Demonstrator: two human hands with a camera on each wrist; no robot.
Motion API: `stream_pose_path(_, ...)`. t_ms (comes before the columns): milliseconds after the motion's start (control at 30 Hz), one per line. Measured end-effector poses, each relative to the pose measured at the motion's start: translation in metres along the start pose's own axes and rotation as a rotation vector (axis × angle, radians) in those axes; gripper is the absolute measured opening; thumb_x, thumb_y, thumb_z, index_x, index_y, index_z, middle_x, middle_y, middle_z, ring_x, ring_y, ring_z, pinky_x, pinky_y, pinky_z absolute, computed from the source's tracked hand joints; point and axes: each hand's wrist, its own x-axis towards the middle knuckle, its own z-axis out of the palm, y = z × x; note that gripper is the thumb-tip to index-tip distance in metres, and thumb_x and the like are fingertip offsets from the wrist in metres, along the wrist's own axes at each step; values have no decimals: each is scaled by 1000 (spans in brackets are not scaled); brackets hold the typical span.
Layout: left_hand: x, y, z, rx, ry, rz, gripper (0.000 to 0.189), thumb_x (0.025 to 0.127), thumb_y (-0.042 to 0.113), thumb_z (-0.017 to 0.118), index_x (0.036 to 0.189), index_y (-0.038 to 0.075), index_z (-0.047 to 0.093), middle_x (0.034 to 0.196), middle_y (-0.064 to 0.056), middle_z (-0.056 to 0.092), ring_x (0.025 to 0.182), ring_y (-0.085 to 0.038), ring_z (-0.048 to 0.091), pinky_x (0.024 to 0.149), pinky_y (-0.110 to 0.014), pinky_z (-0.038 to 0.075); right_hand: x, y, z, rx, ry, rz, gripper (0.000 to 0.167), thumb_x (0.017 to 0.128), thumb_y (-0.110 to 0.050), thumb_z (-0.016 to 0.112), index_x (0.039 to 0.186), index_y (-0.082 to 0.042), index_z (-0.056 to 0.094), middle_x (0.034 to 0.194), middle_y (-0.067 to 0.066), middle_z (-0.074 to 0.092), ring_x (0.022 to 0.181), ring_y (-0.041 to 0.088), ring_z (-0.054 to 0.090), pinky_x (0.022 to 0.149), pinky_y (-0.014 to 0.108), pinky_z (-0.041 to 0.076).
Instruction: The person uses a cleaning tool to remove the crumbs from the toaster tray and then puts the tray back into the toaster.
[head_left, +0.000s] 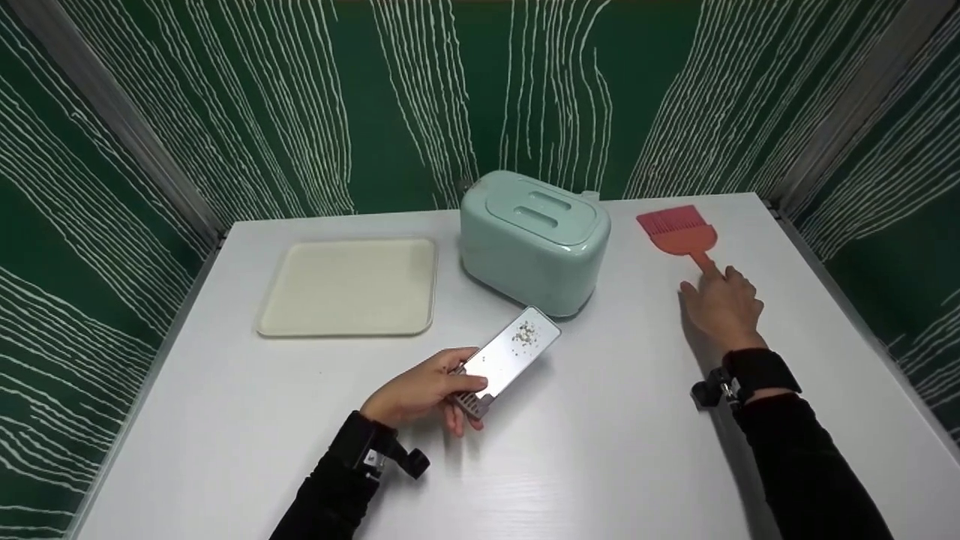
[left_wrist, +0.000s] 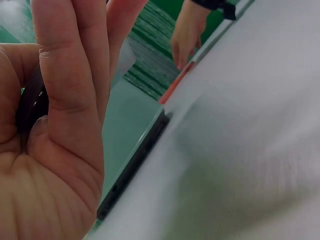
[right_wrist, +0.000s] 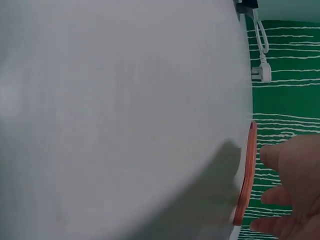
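My left hand [head_left: 431, 386] holds a shiny metal crumb tray [head_left: 504, 360] by its slotted grey end, thumb on top and fingers beneath. Brown crumbs [head_left: 526, 334] lie near its far end. The tray is tilted just in front of a mint-green toaster [head_left: 532, 244]. In the left wrist view, the fingers [left_wrist: 72, 85] hide most of what is gripped. Over at the right, an orange-red hand brush [head_left: 684, 231] lies on the table, its handle toward me. My right hand [head_left: 726, 306] hovers at the handle, fingers spread and apart from it in the right wrist view.
A cream rectangular tray [head_left: 349, 289] lies left of the toaster on the white table [head_left: 600, 442]. Behind the toaster hang its white cord and plug [right_wrist: 261, 72]. Green walls [head_left: 420, 105] with white streaks enclose the back and sides.
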Motion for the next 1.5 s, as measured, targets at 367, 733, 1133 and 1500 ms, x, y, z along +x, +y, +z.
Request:
stream_pose_path(367,-21,12,-22,34,35,34,61,108,16,63,162,4,38,85,-14,79,60,-19,76,48,-26,58,-9,4,-1,-37,146,-123,44,106,-18,56,121,22,64,113,48,59,97,68,61,78,77,50)
stream_pose_path(733,-36,17,-41,19,67,65,64,108,15,62,164,0,34,85,-15,79,59,-19,77,47,-26,58,-18,4,-6,-52,223,-144,25,97,-10,69,83,9,62,77,27,59,72,47,63,56,58,46)
stream_pose_path(1133,-39,17,-50,1,58,81,69,108,15,62,167,1,28,87,-14,79,61,-19,77,47,-25,58,-22,23,-31,288,-239,114,63,98,-30,68,136,18,51,97,15,68,79,18,56,67,30,45)
stream_pose_path(1500,-38,15,-52,0,65,78,61,109,14,59,163,-1,35,86,-11,78,62,-18,78,48,-25,58,-27,33,-42,357,-390,179,42,103,-48,61,76,-16,54,64,-7,47,69,16,48,67,34,39)
